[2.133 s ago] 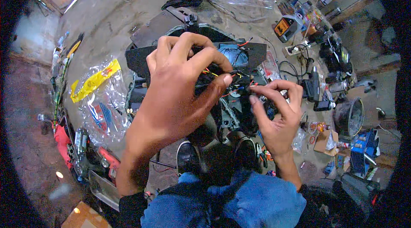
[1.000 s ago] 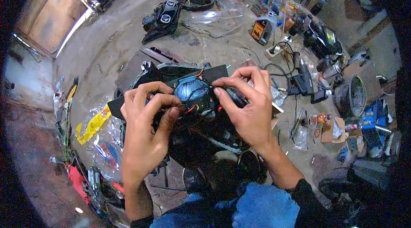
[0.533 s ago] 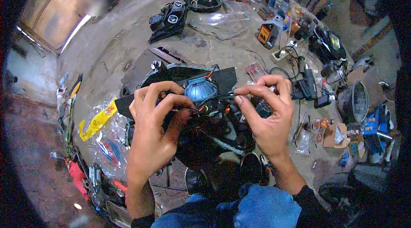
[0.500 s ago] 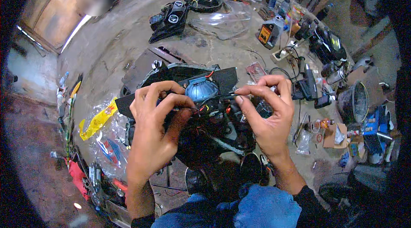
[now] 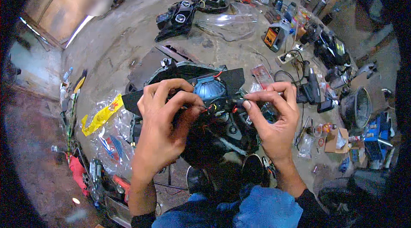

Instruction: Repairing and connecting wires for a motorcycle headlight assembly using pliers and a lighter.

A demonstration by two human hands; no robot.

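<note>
My left hand point(image 5: 165, 121) is closed in a pinch on thin wires with red and yellow bits point(image 5: 211, 107). Opposite it, my right hand point(image 5: 276, 121) pinches the end of a black cable point(image 5: 233, 101) between thumb and forefinger. The cable runs toward the left fingertips; its exact join is too small to make out. Just beyond my fingers sits a blue domed lamp housing point(image 5: 209, 88) with a red wire on top. It stands at a black headlight body point(image 5: 231, 129), whose near parts are dark and partly behind my left hand.
A yellow plastic strip point(image 5: 100, 115) and clear bags point(image 5: 113, 151) lie to the left. To the right are a heat gun point(image 5: 311, 85), a power strip point(image 5: 286, 58), a dark bucket point(image 5: 356, 107) and several bottles. Another headlight unit point(image 5: 176, 19) lies farther off. My shoes point(image 5: 253, 170) are below.
The scene has shifted slightly right and down in view. Both hands keep their pinches, and my right fingertips have tilted a little lower along the cable.
</note>
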